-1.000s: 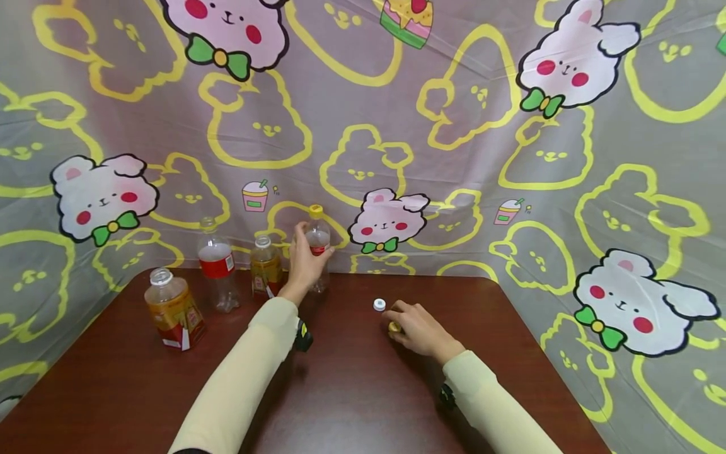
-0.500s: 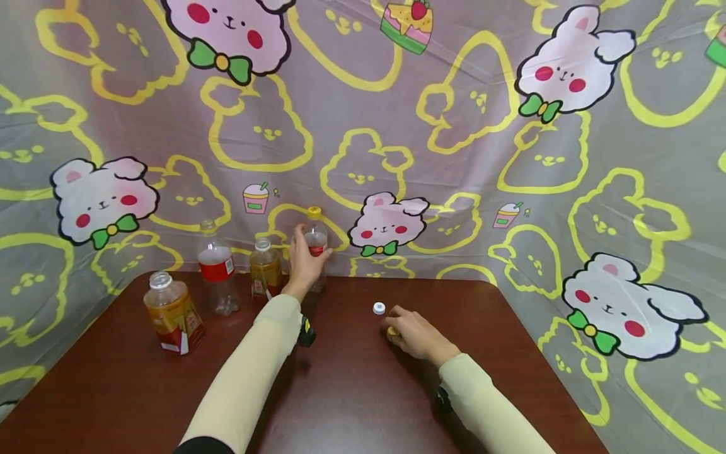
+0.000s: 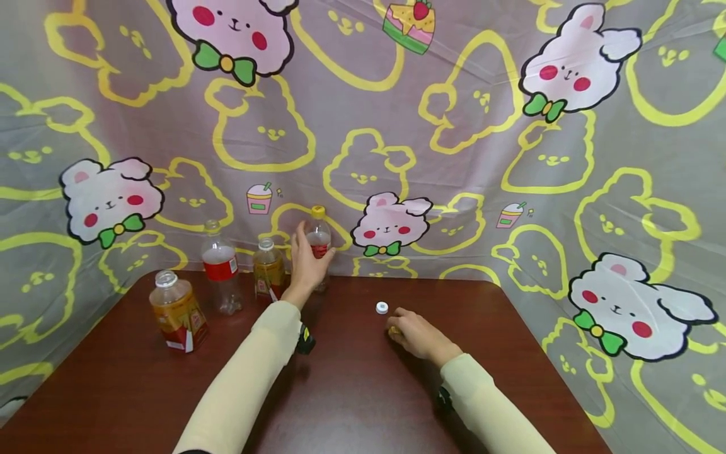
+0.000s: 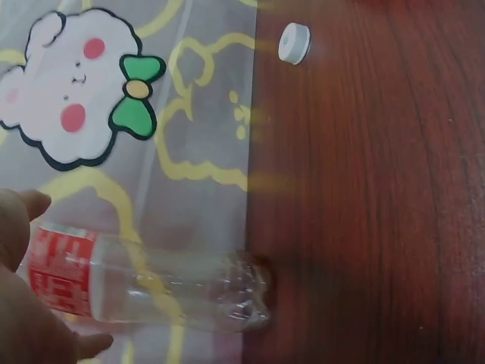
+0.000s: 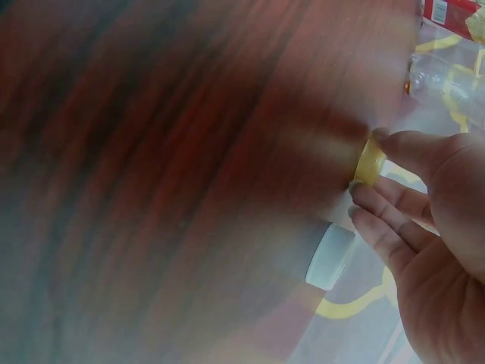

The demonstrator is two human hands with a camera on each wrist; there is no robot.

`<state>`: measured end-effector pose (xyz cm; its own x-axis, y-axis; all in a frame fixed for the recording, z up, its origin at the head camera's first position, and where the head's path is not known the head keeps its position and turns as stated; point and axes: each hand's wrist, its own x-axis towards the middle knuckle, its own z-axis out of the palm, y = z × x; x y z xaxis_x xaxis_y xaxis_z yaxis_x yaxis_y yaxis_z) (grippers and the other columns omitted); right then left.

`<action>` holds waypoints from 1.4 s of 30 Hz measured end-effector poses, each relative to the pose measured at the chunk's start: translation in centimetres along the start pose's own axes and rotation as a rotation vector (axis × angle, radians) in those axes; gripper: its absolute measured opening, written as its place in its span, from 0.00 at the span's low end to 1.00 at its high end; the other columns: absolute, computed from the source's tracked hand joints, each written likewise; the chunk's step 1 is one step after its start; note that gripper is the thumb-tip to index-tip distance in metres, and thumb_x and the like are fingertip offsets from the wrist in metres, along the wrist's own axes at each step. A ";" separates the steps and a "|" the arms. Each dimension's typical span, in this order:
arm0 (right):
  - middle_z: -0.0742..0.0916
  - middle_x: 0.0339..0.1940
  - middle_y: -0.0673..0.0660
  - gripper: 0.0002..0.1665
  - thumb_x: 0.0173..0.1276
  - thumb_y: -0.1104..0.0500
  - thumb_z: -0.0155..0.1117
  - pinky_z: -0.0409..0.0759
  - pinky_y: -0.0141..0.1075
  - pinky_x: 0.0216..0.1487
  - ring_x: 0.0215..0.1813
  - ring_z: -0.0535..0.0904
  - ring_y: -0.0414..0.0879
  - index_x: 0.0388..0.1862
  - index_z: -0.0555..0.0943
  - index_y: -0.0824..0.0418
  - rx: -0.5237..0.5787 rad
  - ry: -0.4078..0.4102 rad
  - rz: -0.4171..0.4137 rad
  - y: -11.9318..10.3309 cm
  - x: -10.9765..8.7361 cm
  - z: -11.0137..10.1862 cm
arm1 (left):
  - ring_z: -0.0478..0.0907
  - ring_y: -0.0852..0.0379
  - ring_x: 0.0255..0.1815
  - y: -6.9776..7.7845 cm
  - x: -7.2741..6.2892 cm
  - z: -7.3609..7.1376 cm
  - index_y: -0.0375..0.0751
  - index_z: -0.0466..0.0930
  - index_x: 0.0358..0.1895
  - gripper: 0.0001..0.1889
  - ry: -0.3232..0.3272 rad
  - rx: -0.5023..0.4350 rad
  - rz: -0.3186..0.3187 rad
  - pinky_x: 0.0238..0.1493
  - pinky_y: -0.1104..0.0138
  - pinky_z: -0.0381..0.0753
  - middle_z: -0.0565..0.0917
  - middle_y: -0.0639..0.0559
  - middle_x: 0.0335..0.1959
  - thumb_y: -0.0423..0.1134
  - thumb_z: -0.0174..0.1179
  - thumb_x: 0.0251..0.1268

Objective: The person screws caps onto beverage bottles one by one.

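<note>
The right hand (image 3: 416, 333) pinches a yellow cap (image 5: 370, 161) between thumb and fingers, right of centre at the desk (image 3: 340, 397). An orange-labelled bottle (image 3: 178, 312) stands near the left edge. A white cap (image 3: 382, 308) lies just beyond the right hand. A red-labelled bottle (image 3: 221, 271) and a smaller bottle (image 3: 269, 271) stand toward the rear-left corner. Near the rear edge, the left hand (image 3: 308, 261) grasps an upright yellow-capped bottle (image 3: 319, 232) at its label.

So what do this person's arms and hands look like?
The left sleeve and right sleeve are long and pale cream. The left hand and right hand wear no gloves. The left wrist device is small and black with a yellow mark; the right wrist device is black too, any marking unclear.
</note>
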<state>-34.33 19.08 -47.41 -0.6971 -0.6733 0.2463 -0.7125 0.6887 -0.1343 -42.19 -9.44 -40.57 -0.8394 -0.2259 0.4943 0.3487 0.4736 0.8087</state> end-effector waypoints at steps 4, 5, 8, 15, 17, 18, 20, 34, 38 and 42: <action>0.79 0.36 0.52 0.03 0.71 0.66 0.67 0.81 0.39 0.40 0.37 0.79 0.45 0.42 0.83 0.61 -0.008 -0.003 0.008 0.0 0.2 -0.3 | 0.64 0.38 0.73 1.2 -0.4 -0.6 0.44 0.53 0.79 0.47 0.063 0.049 0.080 0.71 0.45 0.65 0.62 0.38 0.74 0.45 0.72 0.62; 0.79 0.37 0.53 0.03 0.71 0.66 0.67 0.81 0.40 0.40 0.37 0.79 0.46 0.42 0.82 0.62 -0.013 -0.003 0.008 0.0 0.2 -0.4 | 0.65 0.38 0.72 1.6 -0.5 -0.9 0.44 0.54 0.79 0.46 0.077 0.068 0.102 0.70 0.45 0.66 0.63 0.39 0.72 0.46 0.72 0.62; 0.79 0.37 0.55 0.03 0.72 0.66 0.66 0.81 0.40 0.39 0.37 0.80 0.48 0.42 0.81 0.63 -0.034 -0.008 0.002 0.0 0.2 -0.7 | 0.71 0.39 0.66 2.9 -0.9 -1.7 0.45 0.58 0.77 0.44 0.104 0.116 0.181 0.65 0.45 0.71 0.68 0.39 0.68 0.49 0.72 0.62; 0.76 0.34 0.52 0.07 0.73 0.69 0.63 0.76 0.35 0.34 0.33 0.73 0.43 0.42 0.84 0.59 -0.029 -0.039 -0.033 0.0 -0.2 -1.0 | 0.76 0.40 0.57 5.7 -2.4 -4.9 0.44 0.65 0.72 0.39 0.193 0.148 0.322 0.48 0.44 0.76 0.74 0.42 0.60 0.48 0.74 0.59; 0.77 0.34 0.53 0.07 0.72 0.69 0.64 0.77 0.35 0.35 0.34 0.73 0.43 0.42 0.84 0.59 -0.016 -0.029 -0.048 0.0 -0.2 -0.9 | 0.75 0.40 0.56 6.2 -2.6 -6.0 0.43 0.66 0.71 0.39 0.229 0.155 0.332 0.47 0.44 0.76 0.75 0.41 0.59 0.47 0.74 0.59; 0.77 0.35 0.53 0.07 0.71 0.70 0.64 0.77 0.35 0.35 0.34 0.73 0.43 0.42 0.85 0.59 -0.012 -0.026 -0.048 0.1 -0.3 -0.9 | 0.75 0.40 0.57 6.3 -2.7 -6.6 0.43 0.65 0.72 0.39 0.248 0.167 0.329 0.47 0.44 0.76 0.75 0.41 0.59 0.47 0.74 0.58; 0.78 0.36 0.54 0.07 0.70 0.70 0.65 0.78 0.35 0.36 0.35 0.74 0.44 0.42 0.85 0.60 0.002 -0.028 -0.039 0.1 -0.4 -0.9 | 0.74 0.40 0.58 6.4 -2.8 -7.7 0.43 0.65 0.72 0.40 0.275 0.181 0.317 0.48 0.45 0.75 0.74 0.41 0.59 0.48 0.74 0.58; 0.83 0.37 0.52 0.13 0.62 0.71 0.73 0.82 0.38 0.42 0.40 0.80 0.45 0.44 0.85 0.60 0.076 0.008 -0.051 0.1 -0.9 -1.9 | 0.55 0.36 0.77 2.3 -3.7 -13.1 0.40 0.49 0.80 0.54 0.284 0.242 0.110 0.74 0.42 0.57 0.56 0.36 0.76 0.47 0.76 0.57; 0.83 0.34 0.49 0.14 0.62 0.69 0.75 0.82 0.36 0.39 0.37 0.80 0.43 0.43 0.84 0.57 0.152 0.088 -0.072 -0.7 -1.0 -3.4 | 0.51 0.37 0.79 0.5 -3.9 -13.6 0.41 0.45 0.82 0.55 0.290 0.188 0.024 0.76 0.43 0.53 0.51 0.37 0.78 0.47 0.74 0.59; 0.82 0.33 0.46 0.14 0.63 0.66 0.75 0.80 0.33 0.35 0.34 0.79 0.39 0.46 0.84 0.53 0.225 0.188 -0.090 -1.8 -1.1 -5.1 | 0.48 0.37 0.80 -1.2 -4.1 -14.2 0.47 0.40 0.83 0.56 0.304 0.172 -0.068 0.76 0.43 0.52 0.46 0.41 0.81 0.50 0.73 0.61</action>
<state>-31.87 19.98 -42.54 -0.6183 -0.6529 0.4374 -0.7852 0.5373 -0.3079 -33.26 -21.15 -38.99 -0.6866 -0.4927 0.5346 0.1997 0.5793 0.7903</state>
